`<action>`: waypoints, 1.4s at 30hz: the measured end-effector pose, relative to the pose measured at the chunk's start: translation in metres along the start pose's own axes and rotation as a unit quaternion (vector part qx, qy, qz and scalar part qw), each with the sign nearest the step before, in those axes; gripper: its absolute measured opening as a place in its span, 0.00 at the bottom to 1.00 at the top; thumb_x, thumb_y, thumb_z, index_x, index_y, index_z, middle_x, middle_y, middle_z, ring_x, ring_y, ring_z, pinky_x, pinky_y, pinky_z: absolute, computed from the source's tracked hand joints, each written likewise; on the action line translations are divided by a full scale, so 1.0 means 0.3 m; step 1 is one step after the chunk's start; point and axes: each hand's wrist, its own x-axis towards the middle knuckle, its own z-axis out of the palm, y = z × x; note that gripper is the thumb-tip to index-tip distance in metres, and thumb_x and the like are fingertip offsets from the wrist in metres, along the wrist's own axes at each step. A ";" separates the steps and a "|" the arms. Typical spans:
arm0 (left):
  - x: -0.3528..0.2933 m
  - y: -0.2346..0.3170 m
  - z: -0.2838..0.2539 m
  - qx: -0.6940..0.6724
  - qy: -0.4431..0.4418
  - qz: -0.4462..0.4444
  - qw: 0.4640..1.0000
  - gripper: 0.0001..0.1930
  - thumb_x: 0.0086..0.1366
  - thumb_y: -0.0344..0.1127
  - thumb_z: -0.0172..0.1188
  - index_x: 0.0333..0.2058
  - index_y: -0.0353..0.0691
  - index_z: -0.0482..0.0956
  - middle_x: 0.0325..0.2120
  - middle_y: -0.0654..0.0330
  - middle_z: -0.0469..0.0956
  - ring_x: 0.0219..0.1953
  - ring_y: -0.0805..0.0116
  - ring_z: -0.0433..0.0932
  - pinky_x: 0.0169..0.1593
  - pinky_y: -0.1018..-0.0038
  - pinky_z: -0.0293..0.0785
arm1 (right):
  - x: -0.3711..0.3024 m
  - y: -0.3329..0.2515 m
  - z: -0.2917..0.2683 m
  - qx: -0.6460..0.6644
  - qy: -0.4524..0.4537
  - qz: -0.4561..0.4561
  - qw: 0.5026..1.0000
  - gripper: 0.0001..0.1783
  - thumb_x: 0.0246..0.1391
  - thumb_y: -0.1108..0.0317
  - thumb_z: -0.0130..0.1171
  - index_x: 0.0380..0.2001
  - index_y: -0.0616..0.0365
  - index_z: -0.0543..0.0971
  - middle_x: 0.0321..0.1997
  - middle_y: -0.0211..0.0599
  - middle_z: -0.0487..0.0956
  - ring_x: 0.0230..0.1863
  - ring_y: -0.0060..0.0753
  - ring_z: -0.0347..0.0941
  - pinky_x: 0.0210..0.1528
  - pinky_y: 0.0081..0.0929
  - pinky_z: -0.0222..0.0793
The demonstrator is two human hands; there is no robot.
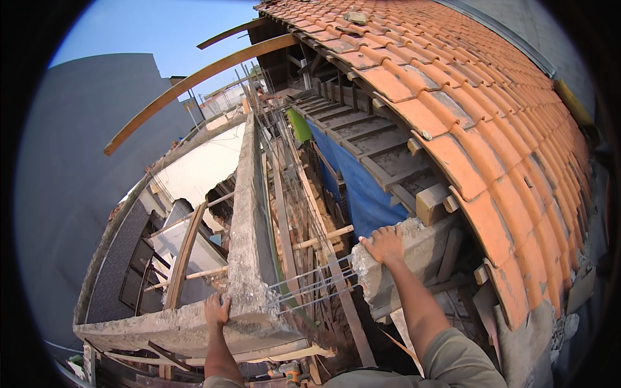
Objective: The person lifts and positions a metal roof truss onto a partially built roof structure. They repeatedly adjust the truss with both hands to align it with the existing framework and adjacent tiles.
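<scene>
My left hand rests on the top of a concrete beam, beside the corner where another beam runs away from me. Its fingers are spread on the rough surface. To the right, across a gap, my right hand lies on the top of a broken concrete beam end, fingers forward and thumb out to the side. Neither hand holds anything. Several bare steel rebars span the gap between the two broken ends.
Orange roof tiles slope up on the right, above wooden rafters and a blue tarp. Below the gap are long planks and debris. A curved wooden beam juts out at upper left. Far off, a person is among upright rebars.
</scene>
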 end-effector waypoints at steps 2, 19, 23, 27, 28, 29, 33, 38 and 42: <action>-0.001 -0.005 -0.001 -0.006 -0.017 0.000 1.000 0.31 0.81 0.61 0.63 0.65 0.39 0.87 0.64 0.44 0.87 0.70 0.39 0.80 0.79 0.44 0.66 | -0.001 0.001 0.003 -0.004 0.001 0.000 1.000 0.45 0.81 0.24 0.50 0.67 0.54 0.92 0.73 0.43 0.88 0.82 0.48 0.72 0.94 0.66 0.46; 0.029 0.030 -0.017 -0.058 0.022 -0.053 0.997 0.28 0.83 0.58 0.62 0.49 0.36 0.97 0.50 0.40 0.94 0.59 0.34 0.87 0.68 0.45 0.75 | 0.009 -0.005 0.015 -0.027 -0.021 0.014 0.999 0.43 0.84 0.27 0.46 0.68 0.51 0.91 0.74 0.40 0.87 0.82 0.46 0.72 0.93 0.64 0.48; 0.025 0.030 -0.010 -0.056 0.035 -0.049 0.997 0.27 0.83 0.57 0.64 0.50 0.37 0.97 0.51 0.42 0.94 0.60 0.36 0.87 0.70 0.46 0.75 | 0.006 -0.004 0.015 -0.016 -0.015 0.007 1.000 0.42 0.84 0.27 0.46 0.67 0.51 0.91 0.73 0.40 0.87 0.82 0.46 0.73 0.93 0.64 0.48; 0.018 0.028 -0.007 -0.054 0.037 -0.055 0.996 0.26 0.83 0.57 0.64 0.52 0.38 0.97 0.54 0.45 0.94 0.63 0.39 0.86 0.73 0.48 0.73 | 0.009 -0.005 0.027 -0.017 -0.007 0.005 1.000 0.41 0.83 0.28 0.48 0.67 0.50 0.91 0.73 0.40 0.87 0.82 0.47 0.72 0.93 0.64 0.47; 0.017 0.031 -0.008 -0.058 0.034 -0.061 0.996 0.27 0.83 0.58 0.64 0.53 0.38 0.97 0.54 0.46 0.94 0.64 0.40 0.86 0.74 0.49 0.73 | 0.010 -0.004 0.029 -0.020 -0.009 0.010 1.000 0.41 0.83 0.28 0.49 0.67 0.50 0.91 0.73 0.39 0.87 0.82 0.48 0.72 0.94 0.64 0.47; 0.015 0.033 -0.012 -0.059 0.022 -0.066 0.996 0.27 0.82 0.58 0.64 0.54 0.38 0.96 0.56 0.45 0.93 0.65 0.41 0.85 0.76 0.50 0.71 | 0.009 -0.005 0.033 -0.019 0.006 0.001 1.000 0.39 0.83 0.29 0.50 0.66 0.49 0.92 0.73 0.39 0.88 0.82 0.48 0.73 0.92 0.63 0.49; 0.014 0.049 -0.026 -0.042 0.005 -0.076 0.996 0.29 0.82 0.60 0.63 0.58 0.39 0.95 0.61 0.46 0.92 0.69 0.44 0.83 0.79 0.51 0.68 | 0.012 0.007 0.052 -0.010 0.030 -0.013 0.999 0.35 0.83 0.33 0.53 0.65 0.47 0.93 0.71 0.38 0.89 0.81 0.49 0.74 0.92 0.63 0.50; 0.018 0.052 -0.021 -0.026 -0.008 -0.090 0.996 0.29 0.85 0.60 0.59 0.61 0.41 0.94 0.63 0.48 0.91 0.71 0.45 0.82 0.81 0.50 0.66 | 0.025 0.033 0.077 -0.020 0.030 -0.029 0.999 0.30 0.87 0.43 0.49 0.65 0.47 0.93 0.70 0.41 0.90 0.79 0.52 0.76 0.89 0.63 0.54; 0.027 0.044 -0.019 0.005 -0.029 -0.100 0.995 0.31 0.86 0.61 0.57 0.62 0.42 0.94 0.65 0.48 0.91 0.72 0.45 0.82 0.81 0.50 0.67 | 0.026 0.027 0.066 -0.024 0.024 -0.030 0.999 0.32 0.87 0.39 0.48 0.67 0.45 0.92 0.74 0.38 0.89 0.81 0.52 0.75 0.91 0.63 0.51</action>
